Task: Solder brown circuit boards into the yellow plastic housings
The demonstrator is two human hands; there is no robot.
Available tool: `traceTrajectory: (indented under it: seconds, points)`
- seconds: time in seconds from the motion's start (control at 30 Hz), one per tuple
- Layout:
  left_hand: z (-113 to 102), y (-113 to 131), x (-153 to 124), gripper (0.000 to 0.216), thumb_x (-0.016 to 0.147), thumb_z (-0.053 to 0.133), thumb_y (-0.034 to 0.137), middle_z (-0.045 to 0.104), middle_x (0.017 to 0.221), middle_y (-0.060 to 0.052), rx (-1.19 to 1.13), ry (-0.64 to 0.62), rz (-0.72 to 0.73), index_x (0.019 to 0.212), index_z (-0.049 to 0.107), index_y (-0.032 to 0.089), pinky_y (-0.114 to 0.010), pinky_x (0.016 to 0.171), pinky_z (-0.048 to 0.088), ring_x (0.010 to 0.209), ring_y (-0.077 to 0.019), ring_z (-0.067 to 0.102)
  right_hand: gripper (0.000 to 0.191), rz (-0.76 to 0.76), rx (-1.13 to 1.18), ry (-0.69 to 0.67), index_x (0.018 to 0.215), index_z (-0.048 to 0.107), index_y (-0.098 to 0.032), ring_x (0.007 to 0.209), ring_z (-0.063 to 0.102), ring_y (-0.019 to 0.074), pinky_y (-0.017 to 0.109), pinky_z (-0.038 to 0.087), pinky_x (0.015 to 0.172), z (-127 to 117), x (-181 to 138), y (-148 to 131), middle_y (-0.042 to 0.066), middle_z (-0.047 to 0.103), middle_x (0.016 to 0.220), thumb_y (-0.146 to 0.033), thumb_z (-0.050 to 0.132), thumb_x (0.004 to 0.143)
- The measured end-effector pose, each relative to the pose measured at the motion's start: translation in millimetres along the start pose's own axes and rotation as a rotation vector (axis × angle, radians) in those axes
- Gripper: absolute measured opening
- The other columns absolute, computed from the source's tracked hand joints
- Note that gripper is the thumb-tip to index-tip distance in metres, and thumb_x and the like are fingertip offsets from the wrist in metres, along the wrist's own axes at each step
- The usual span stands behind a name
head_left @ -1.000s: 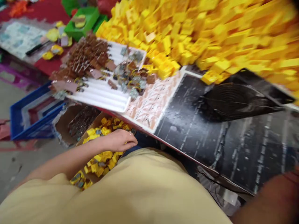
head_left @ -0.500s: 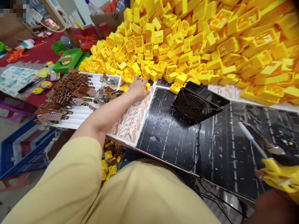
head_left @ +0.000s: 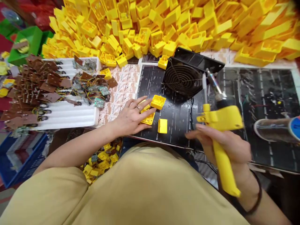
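My left hand [head_left: 132,116] rests on the black mat [head_left: 236,103] with fingers stretched out, touching small yellow plastic housings [head_left: 150,118]. One housing [head_left: 158,102] lies at its fingertips and another [head_left: 162,126] sits just to the right. My right hand [head_left: 225,143] grips a yellow-handled soldering iron [head_left: 220,125], its metal tip pointing up toward a small black fan [head_left: 184,79]. A huge heap of yellow housings [head_left: 164,28] fills the back of the bench.
A white ribbed tray [head_left: 67,114] at left carries brown circuit boards [head_left: 39,81] and wired parts. Below the bench edge a box of yellow parts [head_left: 100,157] and a blue crate [head_left: 16,156] stand. A green bin [head_left: 30,40] is far left; a roll [head_left: 276,129] lies right.
My left hand went from the box below the bench up to the yellow heap, then back to the mat with housings. My right hand brought the soldering iron into view.
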State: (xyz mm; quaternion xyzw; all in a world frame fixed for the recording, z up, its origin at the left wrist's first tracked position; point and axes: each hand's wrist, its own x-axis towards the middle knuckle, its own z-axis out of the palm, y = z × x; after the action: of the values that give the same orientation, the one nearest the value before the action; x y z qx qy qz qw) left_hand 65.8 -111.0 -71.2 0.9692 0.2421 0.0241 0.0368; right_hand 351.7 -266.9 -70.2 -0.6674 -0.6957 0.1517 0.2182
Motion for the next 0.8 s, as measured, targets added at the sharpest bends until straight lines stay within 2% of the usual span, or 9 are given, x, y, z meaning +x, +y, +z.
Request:
traceTrajectory:
  seconds: [0.1,0.17,0.23,0.27,0.33,0.43,0.53,0.63,0.8]
  points:
    - [1.0,0.0,-5.1,0.052,0.098,0.055,0.051,0.052,0.152,-0.015,-0.056,0.123,0.010,0.141,0.057,0.021,-0.051,0.118,0.037,0.145,-0.0330,0.042,0.023,-0.260,0.054,0.024,0.121,0.062,-0.030,0.105,0.069,0.0127,0.037,0.060,0.092,18.8,25.6,-11.7,0.002,0.070,0.111,-0.036,0.062,0.100]
    - [-3.2,-1.6,-8.9,0.054,0.096,0.058,0.052,0.060,0.140,-0.016,-0.118,0.268,-0.024,0.139,0.058,0.019,-0.047,0.113,0.043,0.133,-0.0307,0.053,0.035,-0.446,0.113,0.042,0.121,0.062,-0.030,0.120,0.065,0.0182,0.042,0.059,0.100,27.9,41.3,-21.1,0.002,0.069,0.121,-0.042,0.074,0.091]
    - [-9.9,-7.6,-16.4,0.060,0.093,0.060,0.056,0.064,0.128,-0.015,-0.164,0.325,-0.089,0.139,0.057,0.017,-0.044,0.104,0.049,0.119,-0.0284,0.060,0.036,-0.570,0.149,0.120,0.121,0.061,-0.027,0.112,0.068,0.0224,0.043,0.060,0.096,36.0,52.3,-27.8,0.004,0.071,0.114,-0.037,0.075,0.090]
    - [-13.1,-12.0,-22.1,0.061,0.092,0.061,0.056,0.065,0.124,-0.014,-0.168,0.294,-0.102,0.138,0.057,0.016,-0.043,0.101,0.051,0.115,-0.0280,0.061,0.034,-0.597,0.155,0.157,0.122,0.061,-0.025,0.105,0.071,0.0229,0.041,0.061,0.091,39.9,55.1,-29.4,0.005,0.072,0.109,-0.032,0.074,0.091]
    - [-16.7,-21.3,-36.3,0.054,0.092,0.064,0.048,0.066,0.121,-0.014,-0.148,0.142,-0.079,0.133,0.060,0.014,-0.042,0.095,0.053,0.111,-0.0283,0.063,0.034,-0.599,0.162,0.211,0.123,0.058,-0.024,0.096,0.073,0.0234,0.038,0.063,0.081,46.7,54.7,-28.8,0.005,0.073,0.104,-0.023,0.071,0.092]
    - [-14.0,-28.8,-57.1,0.045,0.092,0.062,0.033,0.067,0.123,-0.015,-0.105,-0.029,-0.058,0.132,0.060,0.013,-0.041,0.095,0.053,0.112,-0.0289,0.063,0.047,-0.528,0.208,0.254,0.132,0.051,-0.024,0.106,0.072,0.0259,0.037,0.064,0.081,53.6,43.5,-22.2,0.009,0.071,0.121,-0.022,0.073,0.091]
    - [-10.8,-23.5,-64.6,0.057,0.090,0.064,0.045,0.062,0.136,-0.017,-0.066,0.042,-0.127,0.138,0.055,0.015,-0.048,0.104,0.047,0.123,-0.0329,0.058,0.061,-0.495,0.236,0.262,0.140,0.047,-0.026,0.114,0.069,0.0269,0.037,0.065,0.086,54.1,31.9,-14.2,0.010,0.067,0.131,-0.021,0.077,0.087]
    - [-11.2,-9.4,-55.0,0.055,0.090,0.060,0.056,0.066,0.129,-0.014,-0.018,0.174,-0.178,0.130,0.060,0.017,-0.049,0.102,0.044,0.119,-0.0325,0.058,0.067,-0.503,0.159,0.262,0.141,0.048,-0.027,0.112,0.070,0.0281,0.038,0.066,0.084,49.3,27.2,-7.6,0.008,0.068,0.129,-0.023,0.081,0.083]
    - [-4.0,13.5,-26.4,0.049,0.093,0.061,0.046,0.073,0.117,-0.013,0.150,0.096,-0.104,0.131,0.062,0.015,-0.049,0.095,0.043,0.108,-0.0330,0.061,0.060,-0.530,0.060,0.219,0.137,0.049,-0.024,0.114,0.069,0.0307,0.047,0.063,0.095,44.7,25.2,-1.1,0.012,0.068,0.128,-0.031,0.079,0.086]
